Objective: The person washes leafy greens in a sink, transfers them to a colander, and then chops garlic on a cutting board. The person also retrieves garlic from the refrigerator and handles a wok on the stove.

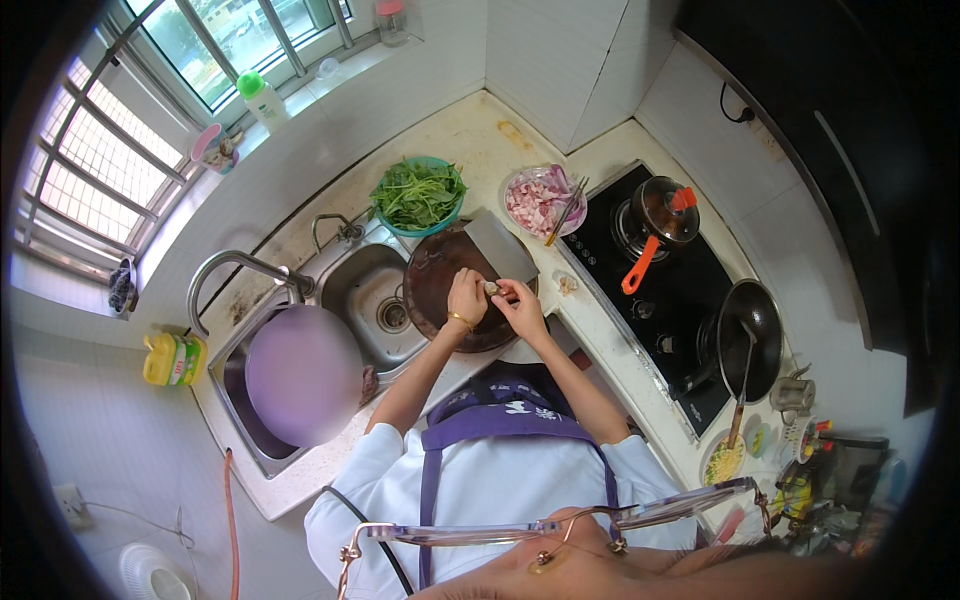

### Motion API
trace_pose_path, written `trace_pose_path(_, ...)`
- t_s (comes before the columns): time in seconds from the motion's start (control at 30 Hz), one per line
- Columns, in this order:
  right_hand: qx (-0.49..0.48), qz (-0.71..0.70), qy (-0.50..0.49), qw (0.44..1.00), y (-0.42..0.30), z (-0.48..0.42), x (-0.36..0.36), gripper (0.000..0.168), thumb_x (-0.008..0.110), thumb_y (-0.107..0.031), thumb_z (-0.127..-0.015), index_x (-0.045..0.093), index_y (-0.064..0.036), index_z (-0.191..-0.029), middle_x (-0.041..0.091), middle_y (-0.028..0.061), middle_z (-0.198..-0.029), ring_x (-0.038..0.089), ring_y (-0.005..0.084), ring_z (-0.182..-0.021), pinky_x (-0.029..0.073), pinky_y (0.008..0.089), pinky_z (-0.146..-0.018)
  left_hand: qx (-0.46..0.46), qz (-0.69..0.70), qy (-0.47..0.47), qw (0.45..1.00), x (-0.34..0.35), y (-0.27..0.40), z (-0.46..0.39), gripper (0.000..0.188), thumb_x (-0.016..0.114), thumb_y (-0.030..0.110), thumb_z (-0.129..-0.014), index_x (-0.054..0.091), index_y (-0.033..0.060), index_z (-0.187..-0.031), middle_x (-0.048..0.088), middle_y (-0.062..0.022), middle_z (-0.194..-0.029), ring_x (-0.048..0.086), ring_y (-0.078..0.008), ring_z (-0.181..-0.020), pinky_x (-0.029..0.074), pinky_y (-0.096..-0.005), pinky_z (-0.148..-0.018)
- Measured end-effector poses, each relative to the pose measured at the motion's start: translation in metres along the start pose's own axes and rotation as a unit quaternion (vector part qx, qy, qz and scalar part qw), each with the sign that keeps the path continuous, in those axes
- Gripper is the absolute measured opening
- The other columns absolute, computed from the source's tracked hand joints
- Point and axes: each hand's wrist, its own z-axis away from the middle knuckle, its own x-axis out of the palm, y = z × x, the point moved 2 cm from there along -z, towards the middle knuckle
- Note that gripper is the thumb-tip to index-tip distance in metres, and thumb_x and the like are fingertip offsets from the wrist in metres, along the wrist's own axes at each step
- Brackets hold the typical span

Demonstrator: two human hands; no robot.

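Over a round dark wooden chopping board [439, 296], my two hands meet. My left hand [466, 298] and my right hand [520, 306] pinch a small pale bulb [490, 288] between the fingertips, probably garlic; the fingers partly hide it. A reddish-brown bit shows at the right fingertips, too small to identify. Beyond the hands, a cleaver with a broad steel blade [496, 244] lies across the far right of the board. Thin pale peelings [567, 283] rest on the counter to the right.
A green basin [386, 223] of leafy greens and a plate [576, 227] of cut meat with chopsticks stand behind the board. Left is a double sink [352, 300] holding a large purple round thing [304, 375]. A lidded pan [664, 210] and a wok [750, 330] sit on the hob [637, 262].
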Motion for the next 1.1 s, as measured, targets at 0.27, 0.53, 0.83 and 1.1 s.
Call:
trace_pose_path(0.27, 0.128, -0.287, -0.066, 0.947, 0.0, -0.015, 0.014, 0.018, 0.06, -0.009, -0.083, 0.057, -0.001, -0.099, 0.062, 0.0055, -0.087, 0.061, 0.012, -0.075, 0.049, 0.0227, -0.063, -0.257, 0.293, -0.036, 0.92, 0.001, -0.023, 0.007, 0.01, 0.055, 0.009, -0.082, 0.055, -0.0007, -0.08, 0.054, -0.0052, -0.066, 0.049, -0.0173, -0.057, 0.041, -0.0326, -0.054)
trace_pose_path(0.53, 0.193, -0.324, -0.062, 0.924, 0.003, -0.014, 0.011, 0.017, 0.059, -0.006, -0.082, 0.057, 0.0, -0.098, 0.062, 0.0081, -0.09, 0.063, 0.0158, -0.078, 0.05, 0.0243, -0.066, -0.294, 0.416, -0.035, 0.86, -0.011, -0.018, 0.005, 0.007, 0.05, 0.006, -0.082, 0.056, 0.0025, -0.08, 0.052, -0.0008, -0.063, 0.045, -0.0062, -0.051, 0.034, -0.0187, -0.045)
trace_pose_path(0.83, -0.079, 0.194, -0.011, 0.978, 0.024, -0.025, 0.022, 0.02, 0.065, -0.013, -0.075, 0.06, -0.005, -0.093, 0.057, 0.0096, -0.085, 0.06, 0.0217, -0.064, 0.047, 0.0301, -0.06, -0.333, 0.539, 0.026, 0.773, -0.05, -0.053, 0.021, 0.008, 0.048, -0.004, -0.079, 0.047, -0.0012, -0.071, 0.058, -0.0174, -0.09, 0.064, -0.032, -0.075, 0.056, -0.037, -0.064)
trace_pose_path(1.1, -0.097, 0.23, -0.143, 0.958, 0.0, 0.006, 0.045, 0.02, 0.06, -0.012, -0.074, 0.06, -0.009, -0.093, 0.053, 0.0082, -0.091, 0.058, 0.0285, -0.083, 0.048, 0.0383, -0.07, -0.377, 0.493, 0.015, 0.784, -0.05, -0.062, 0.045, 0.009, 0.044, -0.002, -0.075, 0.052, 0.0017, -0.072, 0.054, -0.0078, -0.06, 0.045, -0.0104, -0.044, 0.034, -0.0205, -0.04)
